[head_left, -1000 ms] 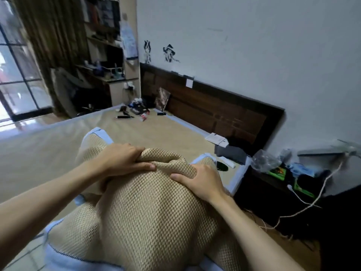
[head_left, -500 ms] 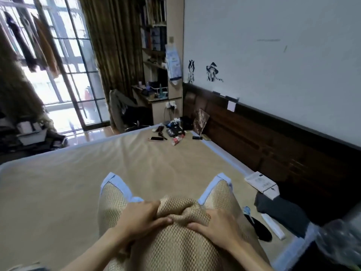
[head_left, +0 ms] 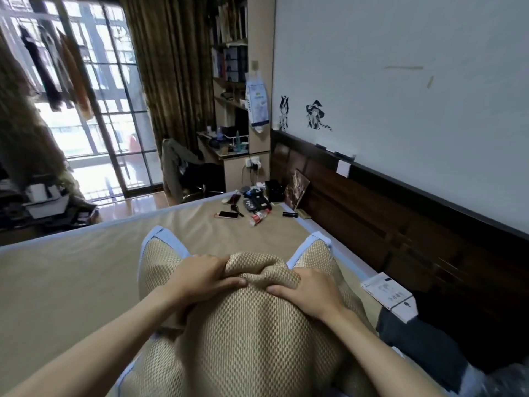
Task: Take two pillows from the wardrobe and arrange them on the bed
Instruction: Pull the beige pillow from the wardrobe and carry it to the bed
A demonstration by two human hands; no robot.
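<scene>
Tan mesh pillow point(head_left: 243, 333) held over bed point(head_left: 65, 279), near end cut off by frame edge. Second pillow point(head_left: 160, 262) beneath, mostly hidden. Left hand point(head_left: 200, 277) and right hand point(head_left: 309, 293) both clenched on bunched top fabric. Clutter near headboard point(head_left: 372, 213) blurred.

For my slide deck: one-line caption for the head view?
Both hands, left hand and right hand, grip pillows over the bed.
</scene>
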